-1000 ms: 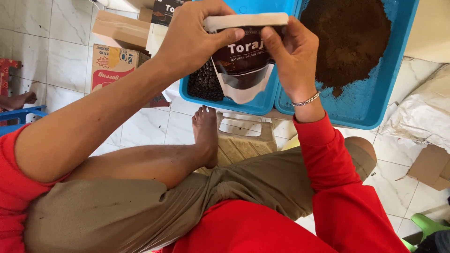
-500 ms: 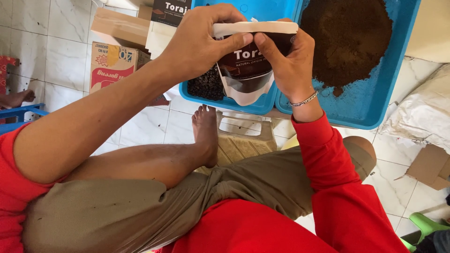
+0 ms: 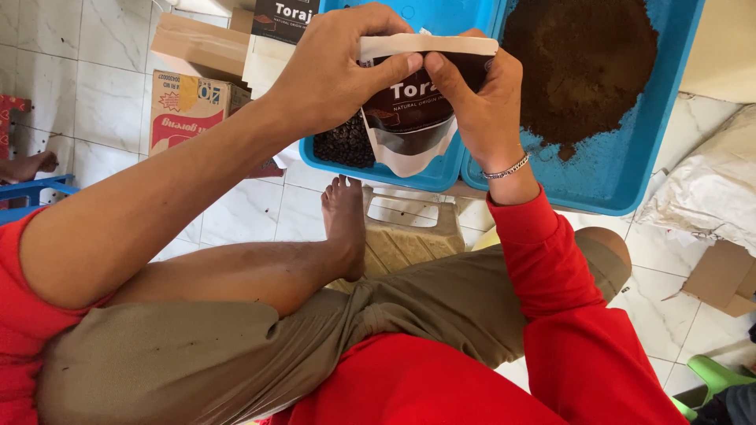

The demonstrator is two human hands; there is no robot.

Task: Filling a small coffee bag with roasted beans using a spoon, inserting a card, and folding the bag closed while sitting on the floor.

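Sitting cross-legged across the lower half of the frame, the person in a red top (image 3: 441, 386) and khaki shorts (image 3: 236, 362) keeps one bare foot (image 3: 344, 224) tucked at centre, which brings the work close over the lap. Beyond the knees, along the top of the frame, lie two blue trays side by side: the right blue tray (image 3: 630, 169) is the bigger in view and carries one broad heap of dark ground powder (image 3: 583, 67), spread flat so it is easy to reach; the left blue tray (image 3: 429, 175) shows one small pile of dark beans (image 3: 345, 143) at its near edge. At upper left stand two cardboard boxes, a printed carton (image 3: 189, 110) and a plain brown box (image 3: 201, 43) behind it, set off to the side out of the way. A white sack (image 3: 713, 193) slumps at right above one scrap of cardboard (image 3: 718, 277), and one beige plastic stool (image 3: 409, 232) sits under the trays at centre. Smallest, at top centre, one dark pouch (image 3: 405, 118) with a white top strip hangs upright over the left tray, so anything spilled would fall back in. The left hand (image 3: 331, 75) and the right hand (image 3: 480, 110), which wears one silver bracelet (image 3: 506, 168), both pinch the pouch's upper edge, thumbs in front and fingers closed behind, pressing the mouth together from each end.
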